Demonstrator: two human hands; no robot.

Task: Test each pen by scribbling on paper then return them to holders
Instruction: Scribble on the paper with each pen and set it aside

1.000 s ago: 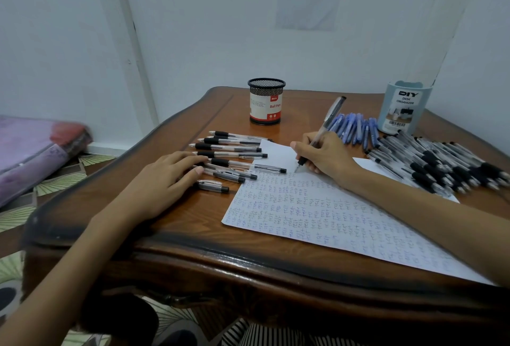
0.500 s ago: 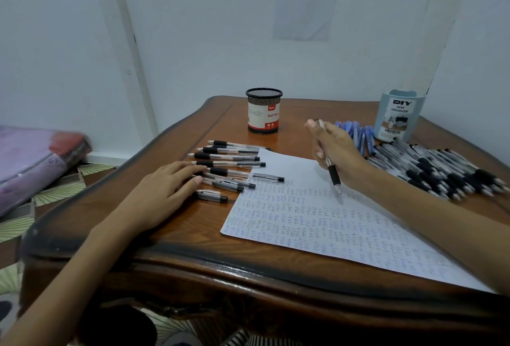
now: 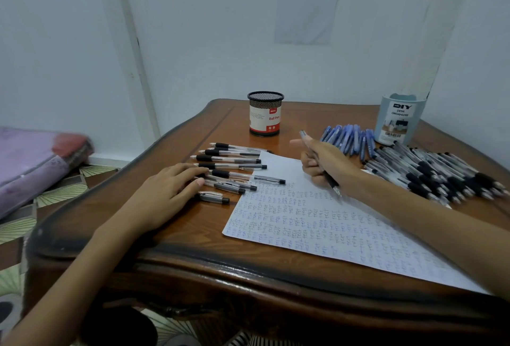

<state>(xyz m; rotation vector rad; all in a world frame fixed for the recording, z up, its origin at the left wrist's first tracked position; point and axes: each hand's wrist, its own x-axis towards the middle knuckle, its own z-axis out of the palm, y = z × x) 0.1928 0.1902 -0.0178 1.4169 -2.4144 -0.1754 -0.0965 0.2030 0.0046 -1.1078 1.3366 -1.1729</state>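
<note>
The pen (image 3: 332, 184) was in the right hand (image 3: 323, 160), fingers curled round the barrel, thumb out towards the far side, tip pointing down and hovering just over the far part of the paper (image 3: 317, 224), with its other end poking out above the knuckles. That sheet lay flat on the wooden table (image 3: 193, 235), covered in rows of small scribbled marks. Over on the other side, the left hand (image 3: 168, 191) rested flat, fingers straight and gripping nothing, fingertips touching the nearest of the row of black-grip pens (image 3: 231, 163) laid side by side just beside the paper's left edge. Beyond that row stood the black mesh holder (image 3: 265, 113) with a red and white label, upright. To the right, a fan of blue pens (image 3: 347, 138) lay beside the pale blue desk organizer (image 3: 398, 119), and a big heap of black-grip pens (image 3: 436, 174) sprawled near the table's right edge. A printed sheet (image 3: 309, 0) hung on the wall behind, and a purple bundle (image 3: 33, 160) lay on the floor at left.
</note>
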